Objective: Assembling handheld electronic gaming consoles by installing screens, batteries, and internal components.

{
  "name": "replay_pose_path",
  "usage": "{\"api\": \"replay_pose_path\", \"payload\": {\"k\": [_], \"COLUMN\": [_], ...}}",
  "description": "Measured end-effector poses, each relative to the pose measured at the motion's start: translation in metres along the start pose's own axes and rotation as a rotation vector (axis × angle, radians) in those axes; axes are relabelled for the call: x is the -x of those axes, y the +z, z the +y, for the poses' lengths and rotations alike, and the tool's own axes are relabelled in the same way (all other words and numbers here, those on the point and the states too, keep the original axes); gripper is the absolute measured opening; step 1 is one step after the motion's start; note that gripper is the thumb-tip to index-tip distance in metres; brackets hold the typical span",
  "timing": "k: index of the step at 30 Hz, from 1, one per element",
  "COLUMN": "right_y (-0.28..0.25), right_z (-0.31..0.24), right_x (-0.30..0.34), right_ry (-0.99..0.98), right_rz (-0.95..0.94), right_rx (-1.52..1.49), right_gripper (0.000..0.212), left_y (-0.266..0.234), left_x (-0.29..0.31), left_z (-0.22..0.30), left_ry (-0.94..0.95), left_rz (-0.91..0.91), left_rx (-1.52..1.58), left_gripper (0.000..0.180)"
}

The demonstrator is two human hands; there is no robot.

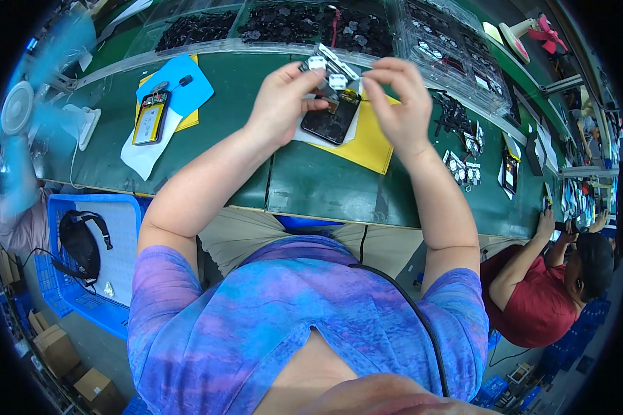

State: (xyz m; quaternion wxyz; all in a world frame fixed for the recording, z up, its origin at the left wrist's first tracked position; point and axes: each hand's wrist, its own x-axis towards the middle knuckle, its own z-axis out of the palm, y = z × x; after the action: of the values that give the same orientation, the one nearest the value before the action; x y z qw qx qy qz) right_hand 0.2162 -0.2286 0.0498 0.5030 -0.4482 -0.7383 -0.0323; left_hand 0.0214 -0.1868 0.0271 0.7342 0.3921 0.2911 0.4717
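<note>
My left hand [282,100] is closed on a small black-and-white plastic part [330,69], held up over the bench. Beside it, my right hand [401,104] has its thumb and forefinger drawn together close to the part's right end. Whatever lies between those fingertips is too small to make out. Just below the hands lies a black phone-like device [331,123] with a dark, shiny face. A yellow sheet [372,149] and some white paper lie under it, on the green bench [325,183].
At left, an opened device with a battery [147,123] lies by a blue sheet [187,86]. Trays of black parts [277,26] line the back. Loose black-and-white parts [460,169] lie right. A blurred blue fan [41,104], a blue crate [55,277] and a co-worker [540,290] flank me.
</note>
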Motion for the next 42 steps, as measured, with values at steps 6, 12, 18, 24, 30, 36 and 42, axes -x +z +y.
{"api": "replay_pose_path", "payload": {"k": [6, 12, 18, 24, 30, 36, 42], "right_y": [-0.021, -0.006, 0.002, 0.011, 0.034, 0.04, 0.041], "right_z": [0.024, 0.012, -0.006, 0.011, 0.031, 0.037, 0.033], "right_x": [-0.002, 0.003, 0.011, 0.015, 0.026, 0.03, 0.031], "right_ry": [-0.129, -0.098, -0.067, 0.046, 0.125, 0.335, 0.299], "right_rz": [-0.677, -0.794, -0.705, -0.53, -0.465, -0.405, -0.384], "right_rx": [0.086, 0.249, 0.278, 0.255, 0.128, 0.007, 0.105], "right_gripper": [0.022, 0.026, 0.027, 0.02, 0.01, 0.014, 0.014], "left_y": [-0.023, -0.037, -0.043, -0.035, -0.046, -0.039, -0.032], "left_x": [-0.021, -0.034, -0.034, -0.031, -0.034, -0.03, -0.029], "left_z": [0.008, 0.013, 0.023, 0.028, 0.016, 0.003, -0.003], "left_ry": [-0.001, 0.086, -0.028, -0.175, -0.045, -0.051, -0.056], "left_rz": [0.129, 0.183, 0.133, -0.014, -0.101, -0.092, -0.047], "left_rx": [-0.057, -0.213, -0.314, -0.423, -0.616, -0.708, -0.677], "left_gripper": [0.019, 0.027, 0.028, 0.026, 0.016, 0.018, 0.024]}}
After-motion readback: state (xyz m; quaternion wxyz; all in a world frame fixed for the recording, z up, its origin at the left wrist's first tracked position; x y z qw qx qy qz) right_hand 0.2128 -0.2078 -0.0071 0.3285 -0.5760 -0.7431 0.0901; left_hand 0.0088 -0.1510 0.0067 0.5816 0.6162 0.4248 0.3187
